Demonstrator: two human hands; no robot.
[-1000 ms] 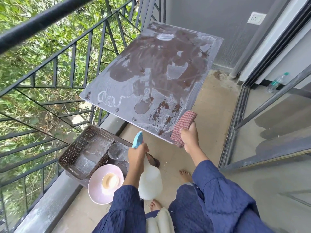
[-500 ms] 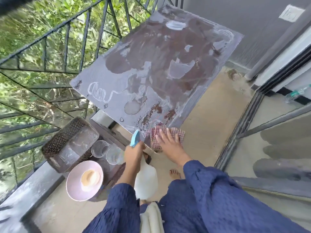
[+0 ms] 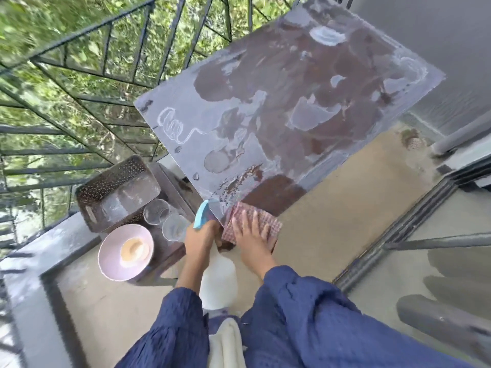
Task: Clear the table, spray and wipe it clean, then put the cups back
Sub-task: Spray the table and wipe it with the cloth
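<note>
One view only: a head-worn wide-angle camera, pitched steeply down and forward. Surface (image 3: 265,115) fills the upper centre, near. Railing (image 3: 26,129) at left, floor (image 3: 332,208) lower right. Edges bowed and blurred.

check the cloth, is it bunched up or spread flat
Spread flat: the right hand presses the cloth open-palmed onto the table corner.

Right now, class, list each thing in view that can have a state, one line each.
table, wet with spray, one dark wiped patch at its near corner
cloth, spread flat on that corner
right hand, fingers straight, pressing the cloth
left hand, holds the spray bottle
spray bottle, upright, below the table edge
glass cups, off the table, upright beside the basket
</note>
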